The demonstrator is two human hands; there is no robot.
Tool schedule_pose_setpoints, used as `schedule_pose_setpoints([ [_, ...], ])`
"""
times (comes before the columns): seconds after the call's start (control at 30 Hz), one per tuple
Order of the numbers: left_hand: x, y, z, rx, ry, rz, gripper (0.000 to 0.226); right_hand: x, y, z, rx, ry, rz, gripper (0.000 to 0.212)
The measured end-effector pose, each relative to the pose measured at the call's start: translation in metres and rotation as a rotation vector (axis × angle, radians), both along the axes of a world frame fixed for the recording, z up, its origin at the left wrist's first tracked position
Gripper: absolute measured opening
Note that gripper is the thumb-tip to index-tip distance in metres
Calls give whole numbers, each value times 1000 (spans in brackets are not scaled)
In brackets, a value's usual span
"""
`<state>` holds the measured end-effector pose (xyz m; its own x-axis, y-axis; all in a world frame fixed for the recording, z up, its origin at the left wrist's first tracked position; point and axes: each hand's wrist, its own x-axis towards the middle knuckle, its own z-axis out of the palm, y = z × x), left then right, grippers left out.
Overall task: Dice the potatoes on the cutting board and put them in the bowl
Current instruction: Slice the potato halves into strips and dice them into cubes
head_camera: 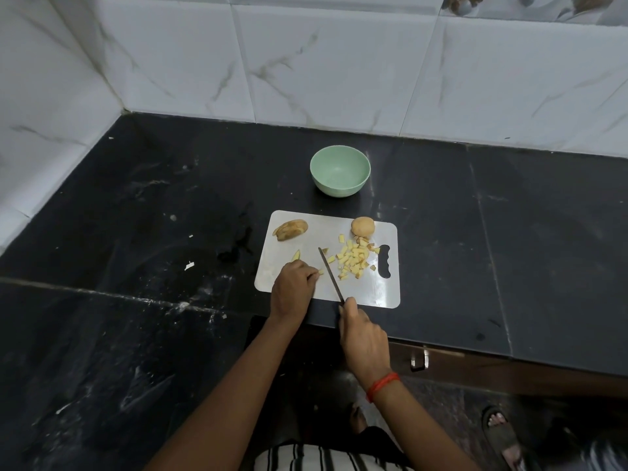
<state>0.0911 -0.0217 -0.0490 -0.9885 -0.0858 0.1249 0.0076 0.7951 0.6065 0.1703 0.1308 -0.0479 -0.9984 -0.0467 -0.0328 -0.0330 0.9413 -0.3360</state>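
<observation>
A white cutting board [370, 287] lies on the black counter. A pile of diced potato [353, 260] sits on its right half, with a whole potato [363, 227] behind the pile. A sliced potato half [291, 230] lies at the board's back left, and a small wedge [296, 255] sits just behind my left hand. My left hand [294, 287] pinches a small potato strip [320, 272] against the board. My right hand [363, 338] grips the handle of a knife [330, 275], whose blade points away, just right of the strip. The light green bowl [339, 171] stands empty behind the board.
The black counter [136, 232] meets white marble tiled walls at the back and left. Small scraps lie on the counter to the left. Below the counter edge there is a cabinet handle [419, 360]. Another person's sandalled foot [499, 430] stands on the floor at lower right.
</observation>
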Motion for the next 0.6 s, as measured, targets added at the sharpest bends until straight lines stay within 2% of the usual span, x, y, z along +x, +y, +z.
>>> schedule_pose_setpoints([
  [0.1,-8,5,4,-23,-14,-13,12,0,1,-1,4,14,25,20],
  [0.43,-14,7,3,11,-17,-10,10,-11,-3,11,55,-113,57,11],
  [0.47,-13,7,3,13,-17,-7,10,-6,-1,10,84,-114,66,13],
  [0.57,-15,9,4,18,-12,32,12,13,1,5,158,-109,52,39],
  [0.6,-18,8,3,27,-12,44,12,17,1,2,187,-103,42,40],
])
